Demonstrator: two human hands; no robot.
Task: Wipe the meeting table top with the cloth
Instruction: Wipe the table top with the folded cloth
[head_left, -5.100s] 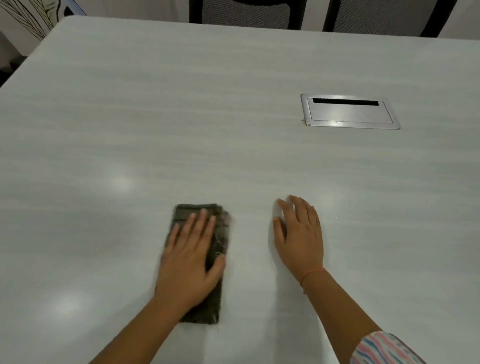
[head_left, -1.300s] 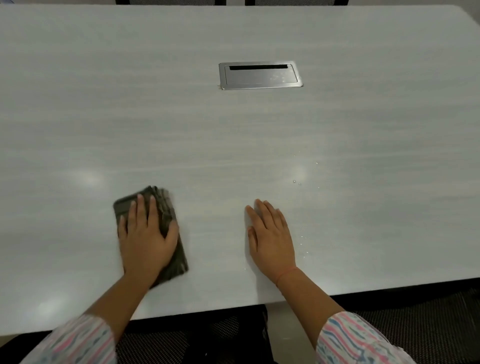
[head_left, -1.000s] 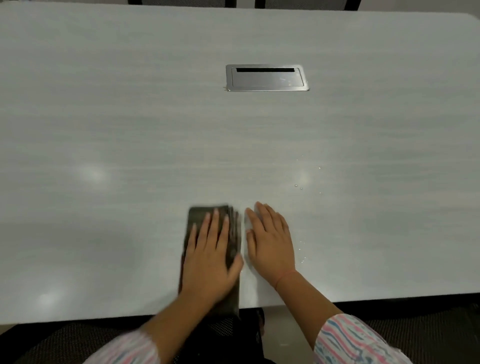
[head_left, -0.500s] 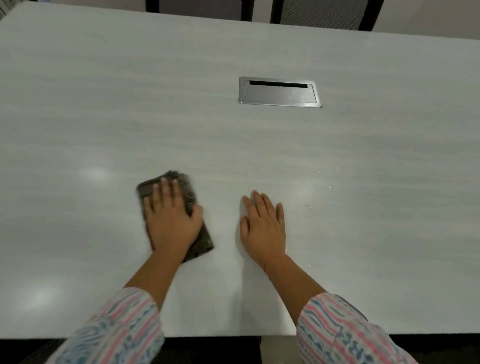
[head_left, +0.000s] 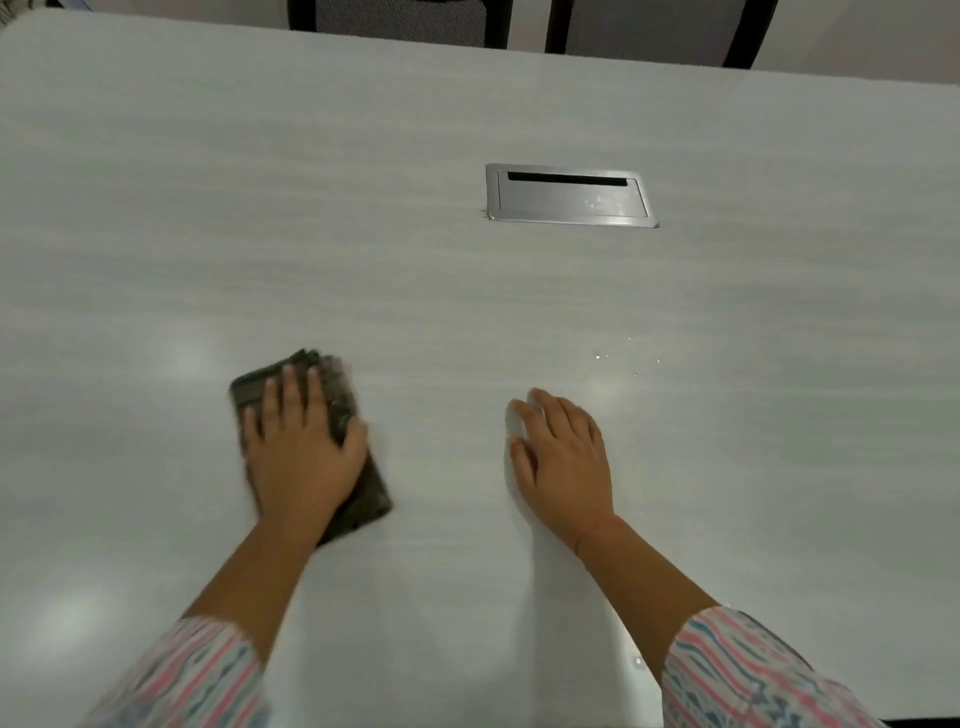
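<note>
A folded dark grey-brown cloth (head_left: 358, 499) lies flat on the pale grey meeting table top (head_left: 363, 234), left of centre. My left hand (head_left: 298, 447) presses down on it with straight, spread fingers and covers most of it. My right hand (head_left: 563, 457) rests flat on the bare table to the right, fingers straight, holding nothing. A few small water droplets (head_left: 628, 358) glint on the surface just beyond my right hand.
A rectangular metal cable box lid (head_left: 569, 195) is set flush into the table, beyond my right hand. Two dark chair backs (head_left: 395, 21) stand behind the far edge. The table's near edge shows at the bottom right corner.
Over the last second my left hand slid the cloth from beside my right hand out to the left and a little farther away. My right hand has stayed flat on the table.
</note>
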